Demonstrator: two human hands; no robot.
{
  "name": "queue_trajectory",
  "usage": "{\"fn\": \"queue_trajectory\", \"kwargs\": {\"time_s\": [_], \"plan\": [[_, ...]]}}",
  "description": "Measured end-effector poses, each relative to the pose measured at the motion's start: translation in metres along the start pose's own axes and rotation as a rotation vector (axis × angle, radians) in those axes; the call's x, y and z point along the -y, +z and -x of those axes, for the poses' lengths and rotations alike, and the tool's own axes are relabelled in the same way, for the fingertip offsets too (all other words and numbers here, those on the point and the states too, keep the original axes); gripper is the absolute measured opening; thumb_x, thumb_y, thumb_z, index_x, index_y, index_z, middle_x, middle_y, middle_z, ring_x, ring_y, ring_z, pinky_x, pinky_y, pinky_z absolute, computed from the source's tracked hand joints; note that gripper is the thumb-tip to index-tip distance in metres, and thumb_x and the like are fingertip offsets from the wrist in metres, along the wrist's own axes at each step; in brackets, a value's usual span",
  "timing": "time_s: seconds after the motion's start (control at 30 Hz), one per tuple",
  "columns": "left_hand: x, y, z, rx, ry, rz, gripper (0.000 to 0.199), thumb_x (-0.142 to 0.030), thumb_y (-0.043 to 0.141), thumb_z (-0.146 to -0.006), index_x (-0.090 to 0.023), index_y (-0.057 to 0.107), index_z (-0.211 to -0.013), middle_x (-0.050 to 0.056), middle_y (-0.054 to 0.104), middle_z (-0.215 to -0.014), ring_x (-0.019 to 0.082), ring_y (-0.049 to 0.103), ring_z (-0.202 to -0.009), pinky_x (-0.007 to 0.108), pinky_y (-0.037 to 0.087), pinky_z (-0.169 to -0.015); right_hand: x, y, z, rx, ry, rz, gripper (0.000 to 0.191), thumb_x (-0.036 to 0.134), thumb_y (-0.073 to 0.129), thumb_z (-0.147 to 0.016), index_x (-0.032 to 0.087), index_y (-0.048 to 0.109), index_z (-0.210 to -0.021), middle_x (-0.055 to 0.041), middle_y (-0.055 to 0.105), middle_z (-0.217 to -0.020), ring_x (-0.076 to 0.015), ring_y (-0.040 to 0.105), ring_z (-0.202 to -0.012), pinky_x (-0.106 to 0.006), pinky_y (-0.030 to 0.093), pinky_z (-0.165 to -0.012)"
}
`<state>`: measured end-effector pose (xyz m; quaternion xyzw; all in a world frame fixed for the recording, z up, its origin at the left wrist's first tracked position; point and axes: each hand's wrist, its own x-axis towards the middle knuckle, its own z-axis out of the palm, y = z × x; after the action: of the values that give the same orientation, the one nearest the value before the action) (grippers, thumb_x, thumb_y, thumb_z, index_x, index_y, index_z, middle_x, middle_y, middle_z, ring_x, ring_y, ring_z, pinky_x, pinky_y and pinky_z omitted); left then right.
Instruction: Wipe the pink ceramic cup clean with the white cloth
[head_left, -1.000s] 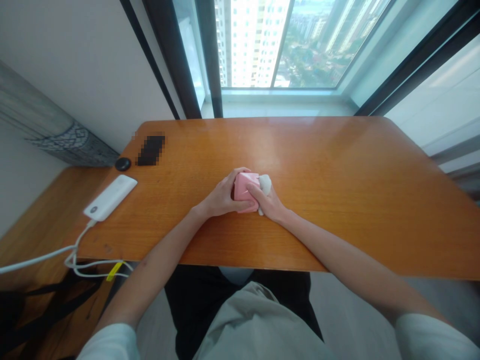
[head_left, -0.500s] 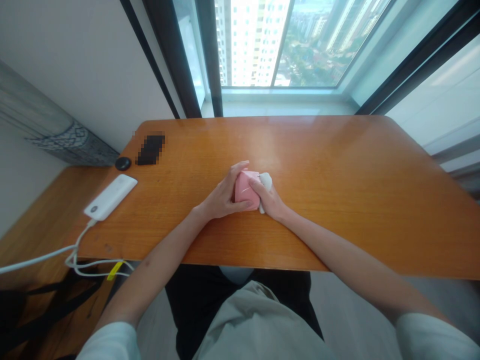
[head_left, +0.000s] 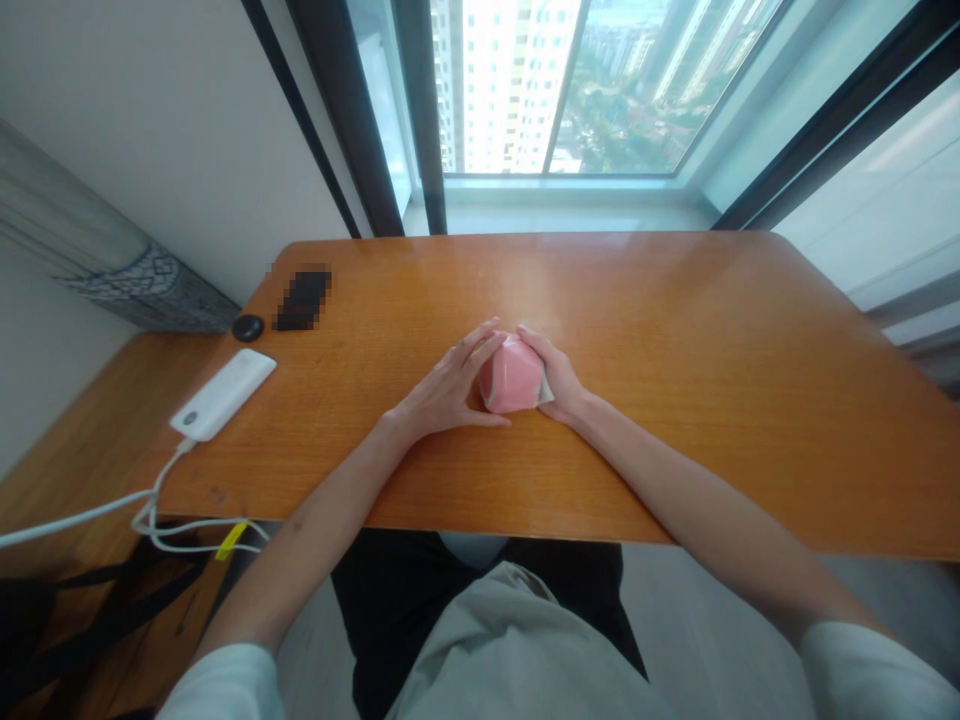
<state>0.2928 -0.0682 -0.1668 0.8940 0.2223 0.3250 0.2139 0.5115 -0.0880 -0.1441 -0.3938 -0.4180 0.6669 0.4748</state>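
1. Pink folded paper [head_left: 514,375] is sitting about mid-way along the table [head_left: 675,300], nearer the edge by the person, with a pale corner poking out on its right side.
2. Left hand [head_left: 450,388] is on its left, fingers [head_left: 480,345] spread apart, tips right at the paper, but I can't tell if they're touching.
3. Right hand [head_left: 561,380] is against its right side, fingers [head_left: 534,338] together, though I can't tell if it's actually gripping.
4. Power bank [head_left: 223,395] lies near the table's left end, white cable [head_left: 75,518] running off it past the edge.
5. Black puck [head_left: 247,328] and a pixelated dark rectangle [head_left: 303,300] are in that table's far left corner.
6. Window [head_left: 555,90] is beyond the table, with tower blocks outside.
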Motion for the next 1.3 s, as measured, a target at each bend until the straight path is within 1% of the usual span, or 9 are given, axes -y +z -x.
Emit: {"fn": "queue_trajectory", "kwargs": {"time_s": [0.1, 0.23, 0.33, 0.43, 0.67, 0.87, 1.03, 1.13, 1.3], "plan": [[0.002, 0.002, 0.000, 0.028, 0.020, -0.043, 0.129, -0.067, 0.093, -0.081, -0.045, 0.012, -0.179, 0.017, 0.021, -0.188, 0.046, 0.031, -0.171, 0.073, 0.040, -0.133, 0.010, -0.007, -0.002, 0.047, 0.160, -0.144, 0.047, 0.068, 0.069, -0.096, 0.022, 0.075, -0.100, -0.0047, 0.079, -0.082, -0.0197, 0.073, -0.069, -0.032, 0.064, -0.066], [0.004, 0.002, 0.000, 0.038, 0.042, -0.071, 0.118, -0.061, 0.087, -0.091, -0.045, 0.011, -0.179, 0.017, 0.020, -0.188, 0.044, 0.031, -0.172, 0.072, 0.041, -0.132, 0.016, -0.011, -0.003, 0.092, 0.178, -0.124, 0.043, 0.064, 0.064, -0.103, 0.022, 0.074, -0.100, -0.0045, 0.081, -0.079, -0.0229, 0.077, -0.069, -0.035, 0.066, -0.064], [0.002, 0.001, 0.000, 0.046, 0.058, -0.067, 0.122, -0.058, 0.090, -0.089, -0.045, 0.010, -0.179, 0.017, 0.024, -0.187, 0.043, 0.032, -0.172, 0.071, 0.041, -0.133, 0.015, -0.010, -0.001, 0.116, 0.191, -0.119, 0.042, 0.062, 0.063, -0.105, 0.021, 0.072, -0.097, -0.0041, 0.081, -0.078, -0.0227, 0.077, -0.069, -0.034, 0.066, -0.062], [0.000, -0.002, 0.001, 0.051, 0.056, -0.065, 0.125, -0.051, 0.095, -0.085, -0.041, 0.013, -0.179, 0.018, 0.032, -0.183, 0.044, 0.037, -0.169, 0.069, 0.041, -0.133, 0.011, -0.007, 0.001, 0.105, 0.232, -0.183, 0.043, 0.061, 0.063, -0.106, 0.021, 0.072, -0.097, -0.0039, 0.081, -0.078, -0.0215, 0.077, -0.068, -0.033, 0.067, -0.062], [0.003, -0.005, 0.004, 0.012, 0.096, -0.095, 0.118, -0.044, 0.098, -0.083, -0.036, 0.025, -0.176, 0.021, 0.040, -0.178, 0.043, 0.043, -0.165, 0.067, 0.046, -0.129, 0.004, -0.004, 0.004, 0.103, 0.313, -0.398, 0.044, 0.064, 0.071, -0.101, 0.022, 0.075, -0.090, -0.0022, 0.080, -0.073, -0.0163, 0.069, -0.059, -0.026, 0.062, -0.059], [0.003, -0.004, 0.005, 0.004, 0.125, -0.130, 0.107, -0.047, 0.094, -0.087, -0.038, 0.030, -0.173, 0.020, 0.042, -0.177, 0.041, 0.047, -0.163, 0.067, 0.050, -0.126, -0.001, -0.003, 0.008, 0.084, 0.256, -0.372, 0.049, 0.070, 0.077, -0.093, 0.021, 0.076, -0.090, 0.0002, 0.075, -0.069, -0.0131, 0.062, -0.054, -0.025, 0.052, -0.051], [0.003, -0.004, 0.006, -0.005, 0.139, -0.145, 0.105, -0.051, 0.093, -0.088, -0.038, 0.033, -0.173, 0.019, 0.042, -0.176, 0.040, 0.048, -0.162, 0.066, 0.051, -0.125, -0.008, 0.002, 0.011, 0.043, 0.159, -0.294, 0.056, 0.077, 0.079, -0.087, 0.021, 0.075, -0.087, -0.0008, 0.072, -0.068, -0.0139, 0.060, -0.055, -0.026, 0.048, -0.050], [0.004, -0.004, 0.006, -0.001, 0.126, -0.139, 0.103, -0.051, 0.093, -0.088, -0.037, 0.035, -0.172, 0.019, 0.043, -0.176, 0.040, 0.049, -0.161, 0.066, 0.051, -0.125, -0.013, 0.004, 0.011, 0.011, 0.097, -0.258, 0.060, 0.082, 0.077, -0.084, 0.022, 0.074, -0.089, -0.0002, 0.070, -0.067, -0.0144, 0.058, -0.054, -0.027, 0.046, -0.051], [0.002, -0.004, 0.006, 0.014, 0.072, -0.104, 0.104, -0.048, 0.096, -0.085, -0.037, 0.038, -0.169, 0.018, 0.043, -0.176, 0.040, 0.050, -0.161, 0.067, 0.051, -0.125, -0.018, 0.006, 0.013, -0.026, 0.023, -0.204, 0.061, 0.085, 0.075, -0.084, 0.025, 0.066, -0.082, 0.0031, 0.061, -0.062, -0.0144, 0.052, -0.053, -0.028, 0.042, -0.050]]}}
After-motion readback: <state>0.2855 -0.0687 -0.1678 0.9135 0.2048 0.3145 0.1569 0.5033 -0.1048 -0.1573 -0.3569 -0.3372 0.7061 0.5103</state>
